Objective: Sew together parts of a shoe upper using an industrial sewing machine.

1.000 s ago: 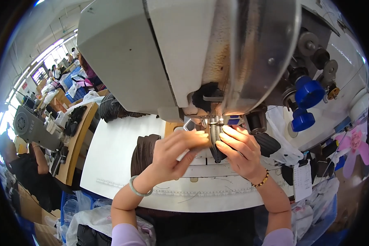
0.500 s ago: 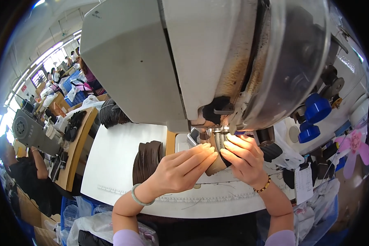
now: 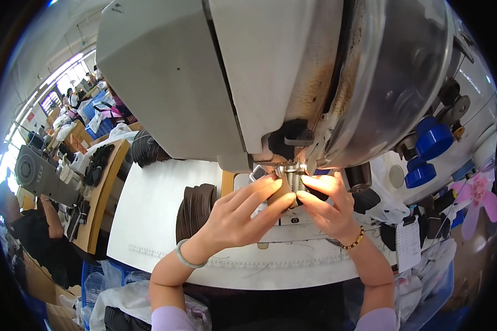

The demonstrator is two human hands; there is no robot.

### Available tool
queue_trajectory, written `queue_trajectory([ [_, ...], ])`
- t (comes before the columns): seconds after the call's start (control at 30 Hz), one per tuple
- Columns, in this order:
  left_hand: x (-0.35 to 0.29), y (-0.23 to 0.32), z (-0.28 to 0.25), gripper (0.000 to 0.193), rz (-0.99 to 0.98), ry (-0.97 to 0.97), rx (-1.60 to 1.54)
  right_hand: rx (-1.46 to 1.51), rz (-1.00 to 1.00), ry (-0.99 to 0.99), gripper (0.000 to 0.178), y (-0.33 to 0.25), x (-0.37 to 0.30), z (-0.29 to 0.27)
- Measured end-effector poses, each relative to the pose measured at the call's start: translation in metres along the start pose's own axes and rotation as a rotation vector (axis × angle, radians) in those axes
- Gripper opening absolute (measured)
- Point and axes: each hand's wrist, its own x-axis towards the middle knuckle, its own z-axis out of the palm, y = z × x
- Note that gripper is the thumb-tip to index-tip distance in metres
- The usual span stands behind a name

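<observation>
Under the head of a large grey sewing machine (image 3: 171,83), a small curved tan piece (image 3: 282,191) sits in the lit needle area. The fingers of my left hand (image 3: 240,218) pinch its left side, close to the metal presser parts (image 3: 284,170). My right hand (image 3: 332,207) is bent round a black part (image 3: 317,193) at the right side, thumb and fingertips pressed against it. Whether the black part and the tan piece are joined, I cannot tell. Left of my left hand stands a stack of dark brown strips (image 3: 196,209), curved and overlapping.
A printed ruler scale (image 3: 204,265) runs along the white table's front edge. A bundle of black strips (image 3: 147,149) lies at the back left. Blue knobs (image 3: 433,138) and a pink fan (image 3: 475,193) are at the right. A person in black (image 3: 44,237) sits at another machine on the left.
The tan piece has swung up from hanging toward me, and less of it shows below my fingers. My fingers have shifted their hold, and the view has tilted slightly.
</observation>
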Motion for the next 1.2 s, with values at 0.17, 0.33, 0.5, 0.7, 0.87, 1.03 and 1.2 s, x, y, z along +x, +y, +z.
queue_trajectory([
  [0.17, -0.010, 0.001, 0.009, 0.037, -0.073, 0.035, -0.110, -0.056, -0.035, -0.031, 0.030, 0.006, -0.002, -0.001],
  [0.33, -0.012, 0.013, 0.012, 0.027, -0.051, 0.020, -0.001, -0.055, -0.074, -0.036, 0.026, 0.009, -0.005, 0.001],
  [0.5, -0.011, 0.015, 0.019, 0.022, 0.024, 0.056, 0.140, -0.078, -0.081, -0.009, 0.024, 0.006, -0.002, 0.001],
  [0.7, -0.008, 0.011, 0.019, 0.014, 0.107, 0.112, 0.171, 0.027, 0.051, -0.045, 0.039, 0.012, -0.018, -0.003],
  [0.87, -0.007, 0.009, 0.016, 0.017, 0.160, 0.105, 0.171, 0.362, 0.689, -0.070, 0.062, 0.026, -0.028, -0.008],
  [1.03, -0.007, 0.010, 0.015, 0.017, 0.149, 0.085, 0.134, 0.419, 0.801, -0.094, 0.056, 0.024, -0.035, -0.006],
  [1.2, -0.005, 0.007, 0.013, 0.017, 0.184, 0.060, 0.168, 0.657, 0.962, -0.064, 0.047, 0.015, -0.024, -0.007],
])
